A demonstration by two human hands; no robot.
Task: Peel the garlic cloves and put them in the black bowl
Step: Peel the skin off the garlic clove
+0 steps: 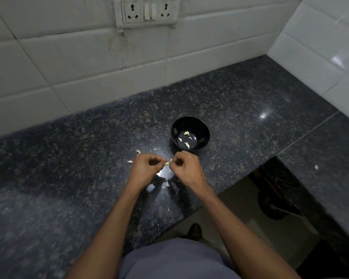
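One small garlic clove [166, 163] pinched between left hand [147, 168] and right hand [186, 168], just short of black bowl [190, 134], several peeled cloves inside. Probably light, firm, slick once bared; papery skin best nipped at the tip.

Dim indoor view with cool, flat light from above. The polished granite countertop [89, 178] returns two specular glints: a bright patch just below the hands, and a small star-shaped highlight at right, beyond the black bowl [190, 134]. A soft sheen marks the glossy floor of the bowl. The white wall tiles [69, 63] appear grey and underexposed; the tiles at right carry a pale reflection. The space under the counter at lower right is deep in shadow. Wide-angle distortion bends tile seams and counter edges toward the borders. Fine detail is soft, with slight smearing across the granite speckle.
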